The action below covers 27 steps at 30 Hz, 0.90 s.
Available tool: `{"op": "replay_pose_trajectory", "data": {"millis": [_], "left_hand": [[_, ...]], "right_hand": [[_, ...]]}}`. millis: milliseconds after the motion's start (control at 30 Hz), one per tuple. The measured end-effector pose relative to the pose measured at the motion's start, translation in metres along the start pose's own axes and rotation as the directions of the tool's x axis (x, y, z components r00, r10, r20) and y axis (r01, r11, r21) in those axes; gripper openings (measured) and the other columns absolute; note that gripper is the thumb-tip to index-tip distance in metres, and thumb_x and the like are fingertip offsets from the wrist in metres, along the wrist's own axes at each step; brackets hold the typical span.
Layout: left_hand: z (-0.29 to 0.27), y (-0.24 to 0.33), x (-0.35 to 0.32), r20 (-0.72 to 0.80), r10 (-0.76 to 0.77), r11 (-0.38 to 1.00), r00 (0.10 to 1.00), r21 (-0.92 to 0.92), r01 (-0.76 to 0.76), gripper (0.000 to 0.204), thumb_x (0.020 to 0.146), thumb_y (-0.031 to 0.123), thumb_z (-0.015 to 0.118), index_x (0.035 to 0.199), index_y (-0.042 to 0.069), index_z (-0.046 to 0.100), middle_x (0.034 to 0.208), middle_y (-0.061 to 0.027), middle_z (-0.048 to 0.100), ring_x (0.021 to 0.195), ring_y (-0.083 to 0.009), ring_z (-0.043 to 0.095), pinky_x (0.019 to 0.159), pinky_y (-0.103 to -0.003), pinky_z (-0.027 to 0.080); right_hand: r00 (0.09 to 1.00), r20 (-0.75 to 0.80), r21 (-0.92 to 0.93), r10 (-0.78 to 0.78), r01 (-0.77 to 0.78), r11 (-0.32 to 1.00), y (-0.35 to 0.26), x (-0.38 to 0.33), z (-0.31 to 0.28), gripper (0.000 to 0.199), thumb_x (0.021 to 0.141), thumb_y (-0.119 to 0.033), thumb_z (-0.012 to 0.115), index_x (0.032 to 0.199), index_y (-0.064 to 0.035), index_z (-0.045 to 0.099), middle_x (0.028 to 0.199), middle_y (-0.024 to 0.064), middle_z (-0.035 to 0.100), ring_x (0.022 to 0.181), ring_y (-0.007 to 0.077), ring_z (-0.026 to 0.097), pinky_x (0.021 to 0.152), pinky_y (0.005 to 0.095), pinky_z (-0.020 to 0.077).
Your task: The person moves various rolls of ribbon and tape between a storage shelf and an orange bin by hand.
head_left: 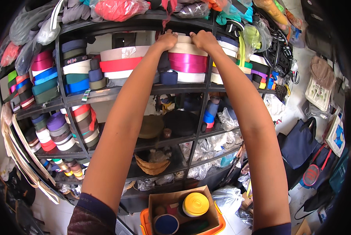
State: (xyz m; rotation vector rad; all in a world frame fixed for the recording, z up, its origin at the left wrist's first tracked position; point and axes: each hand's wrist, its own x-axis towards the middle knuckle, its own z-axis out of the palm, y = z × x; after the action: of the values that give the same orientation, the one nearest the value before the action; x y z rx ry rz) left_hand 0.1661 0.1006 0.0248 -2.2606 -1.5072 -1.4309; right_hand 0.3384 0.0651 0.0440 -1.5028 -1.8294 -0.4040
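Observation:
Both my arms stretch up to a stack of webbing rolls on the upper shelf. My left hand [168,40] is closed at the left side of a cream webbing roll [185,39] on top of the stack. At its right side my right hand [204,40] is closed too, the thumb bent inward; the far fingertips are hidden. Beneath lie another cream roll [188,48], a shiny magenta ribbon roll [188,62] and a white roll [190,77]. A small navy roll [168,77] stands beside the stack.
Wide rolls, including a red one [120,64], fill the shelf to the left. Bagged goods [120,9] crowd the top board. Lower shelves hold a wicker basket [152,163] and plastic bags. A cardboard box [206,192] sits in an orange crate [145,221] below; bags [299,137] hang at right.

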Motion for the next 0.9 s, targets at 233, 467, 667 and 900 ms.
{"op": "replay_pose_trajectory", "data": {"millis": [233, 467, 667, 900], "left_hand": [[-0.006, -0.004, 0.039, 0.158, -0.243, 0.954, 0.957, -0.141, 0.265, 0.076, 0.097, 0.060, 0.020, 0.147, 0.003, 0.030, 0.152, -0.0204, 0.028, 0.142, -0.0310, 0.025, 0.113, -0.044, 0.023], [0.003, -0.007, 0.034, 0.094, -0.225, 0.974, 0.970, 0.060, 0.221, 0.072, 0.096, 0.055, 0.023, 0.140, 0.002, 0.043, 0.148, -0.0229, 0.034, 0.139, -0.0359, 0.031, 0.114, -0.042, 0.025], [-0.022, 0.037, -0.009, -0.063, -0.222, 0.970, 0.973, 0.083, 0.227, 0.066, 0.096, 0.048, 0.025, 0.132, -0.001, 0.052, 0.140, -0.0223, 0.046, 0.131, -0.0366, 0.043, 0.111, -0.042, 0.031], [-0.030, 0.029, -0.048, -0.327, -0.136, 0.991, 0.935, -0.048, 0.127, 0.048, 0.081, 0.040, 0.055, 0.098, -0.003, 0.069, 0.102, -0.0233, 0.067, 0.096, -0.0343, 0.064, 0.089, -0.040, 0.048]], "right_hand": [[0.978, -0.059, -0.073, 0.200, -0.204, 0.976, -0.030, 0.011, -0.002, 0.056, 0.093, -0.055, 0.041, 0.121, -0.0125, 0.064, 0.127, 0.0092, 0.061, 0.120, 0.0276, 0.057, 0.095, 0.0455, 0.0454], [0.963, -0.159, -0.017, 0.216, -0.221, 0.975, -0.023, 0.004, 0.008, 0.053, 0.083, -0.043, 0.048, 0.121, -0.0101, 0.065, 0.128, 0.0148, 0.060, 0.119, 0.0325, 0.057, 0.100, 0.0452, 0.0416], [0.958, -0.154, 0.215, 0.242, -0.207, 0.954, -0.011, 0.003, 0.007, 0.054, 0.078, -0.041, 0.052, 0.117, -0.0058, 0.066, 0.122, 0.0205, 0.062, 0.115, 0.0355, 0.059, 0.097, 0.0412, 0.0466], [0.947, -0.109, 0.502, 0.303, -0.210, 0.839, 0.000, -0.016, 0.008, 0.056, 0.075, -0.047, 0.061, 0.112, -0.0054, 0.068, 0.120, 0.0193, 0.063, 0.115, 0.0353, 0.058, 0.098, 0.0403, 0.0450]]}}
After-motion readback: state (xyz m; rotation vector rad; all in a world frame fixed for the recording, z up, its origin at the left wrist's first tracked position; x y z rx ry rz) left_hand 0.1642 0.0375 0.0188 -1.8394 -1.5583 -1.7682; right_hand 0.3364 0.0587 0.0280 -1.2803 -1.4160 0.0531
